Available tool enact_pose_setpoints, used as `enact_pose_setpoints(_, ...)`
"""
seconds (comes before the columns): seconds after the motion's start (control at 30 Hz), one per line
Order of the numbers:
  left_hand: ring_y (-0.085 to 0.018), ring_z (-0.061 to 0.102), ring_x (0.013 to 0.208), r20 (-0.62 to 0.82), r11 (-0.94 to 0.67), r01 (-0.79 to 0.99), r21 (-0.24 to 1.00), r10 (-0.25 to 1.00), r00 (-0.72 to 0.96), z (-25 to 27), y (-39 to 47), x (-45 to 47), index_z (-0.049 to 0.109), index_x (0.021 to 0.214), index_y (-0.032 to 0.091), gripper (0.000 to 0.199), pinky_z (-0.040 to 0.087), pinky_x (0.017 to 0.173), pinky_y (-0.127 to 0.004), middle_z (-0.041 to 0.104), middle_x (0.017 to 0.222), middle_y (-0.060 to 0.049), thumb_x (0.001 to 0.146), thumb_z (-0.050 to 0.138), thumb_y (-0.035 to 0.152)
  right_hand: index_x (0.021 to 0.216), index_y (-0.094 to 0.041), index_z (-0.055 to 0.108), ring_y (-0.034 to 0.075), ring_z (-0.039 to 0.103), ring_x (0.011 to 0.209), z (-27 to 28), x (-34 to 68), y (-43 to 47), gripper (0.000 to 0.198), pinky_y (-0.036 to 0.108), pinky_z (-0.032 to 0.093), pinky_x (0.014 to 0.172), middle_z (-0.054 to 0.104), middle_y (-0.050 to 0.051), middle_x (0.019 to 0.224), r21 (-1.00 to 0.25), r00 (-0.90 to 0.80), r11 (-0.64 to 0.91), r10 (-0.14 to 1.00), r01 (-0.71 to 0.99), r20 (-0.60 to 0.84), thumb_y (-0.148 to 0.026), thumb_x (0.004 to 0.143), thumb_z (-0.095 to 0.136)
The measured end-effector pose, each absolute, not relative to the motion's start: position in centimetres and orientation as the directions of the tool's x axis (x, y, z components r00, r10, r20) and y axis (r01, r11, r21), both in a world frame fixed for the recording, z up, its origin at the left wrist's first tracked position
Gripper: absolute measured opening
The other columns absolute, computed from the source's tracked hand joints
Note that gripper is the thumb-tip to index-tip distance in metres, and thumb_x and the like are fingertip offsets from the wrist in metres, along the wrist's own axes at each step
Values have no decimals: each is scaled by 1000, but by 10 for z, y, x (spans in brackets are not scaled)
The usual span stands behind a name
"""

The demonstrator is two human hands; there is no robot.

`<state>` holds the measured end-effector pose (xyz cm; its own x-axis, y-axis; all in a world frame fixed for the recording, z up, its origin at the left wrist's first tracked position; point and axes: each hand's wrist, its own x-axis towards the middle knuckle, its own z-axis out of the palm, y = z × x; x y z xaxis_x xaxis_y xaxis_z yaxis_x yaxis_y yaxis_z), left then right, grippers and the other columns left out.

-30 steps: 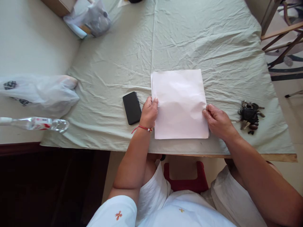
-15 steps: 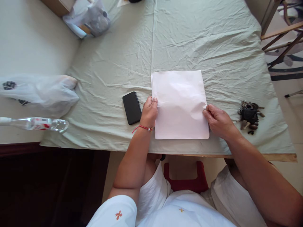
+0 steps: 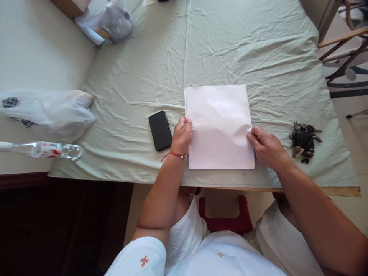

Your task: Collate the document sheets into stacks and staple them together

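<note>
White sheets of paper (image 3: 218, 130), slightly wrinkled and loosely stacked, are held just over the cloth near the table's front edge; whether they rest on it I cannot tell. My left hand (image 3: 181, 136), with a red string bracelet at the wrist, is closed on the left edge, thumb on top. At the right edge, my right hand (image 3: 264, 147) pinches the paper between thumb and curled fingers. Left of the paper lies a black smartphone (image 3: 160, 131), close to my left wrist. A bunch of keys (image 3: 304, 140) lies to the right of my right hand.
A wrinkled pale green cloth (image 3: 138, 76) covers the table. At the left are a white plastic bag (image 3: 54, 115) and a clear bottle (image 3: 46, 150) on its side. Another filled bag (image 3: 115, 23) stands at the back left. A red stool (image 3: 227, 224) is below the table edge.
The paper and both hands have shifted very slightly to the right in the view. Both hands keep the same hold on the paper.
</note>
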<state>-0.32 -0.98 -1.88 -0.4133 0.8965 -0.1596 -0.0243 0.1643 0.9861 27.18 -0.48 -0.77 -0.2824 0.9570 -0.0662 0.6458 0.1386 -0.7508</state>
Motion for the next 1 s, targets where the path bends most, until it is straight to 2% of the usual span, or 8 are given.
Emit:
enact_pose_setpoints(0.4,-14,54,79,-110,144,48,988,895,-432,-24,-10,-5,54,88,17,21,46,82,-25,54,82,-1,102,55,32,68,-26,33,16,36,57,-4,273,-6,30,31,28,57,41,-2,59,-747,-304,166,951,643,-51,-34,93,49)
enact_pose_setpoints(0.63,-14,51,81,-88,133,72,989,893,-440,-27,-9,-4,53,87,17,19,44,84,-26,50,80,-1,103,50,26,68,-26,33,16,37,58,-4,274,-6,31,32,28,58,40,-2,60,-743,-296,147,952,653,-72,-34,93,49)
enact_pose_setpoints(0.87,-15,39,69,58,138,370,919,880,-472,-32,-8,-8,45,75,19,29,39,79,-30,43,73,0,103,52,26,70,-26,35,16,39,60,-5,273,-8,29,32,29,59,41,-3,61,-761,-268,135,962,634,-52,-35,94,50)
enact_pose_setpoints(1.0,-16,40,70,107,128,439,889,875,-471,-26,-10,-6,44,75,20,31,41,83,-31,43,73,0,102,54,30,69,-25,36,16,39,60,-4,274,-7,30,31,30,60,42,-2,61,-765,-258,123,964,632,-58,-33,93,51)
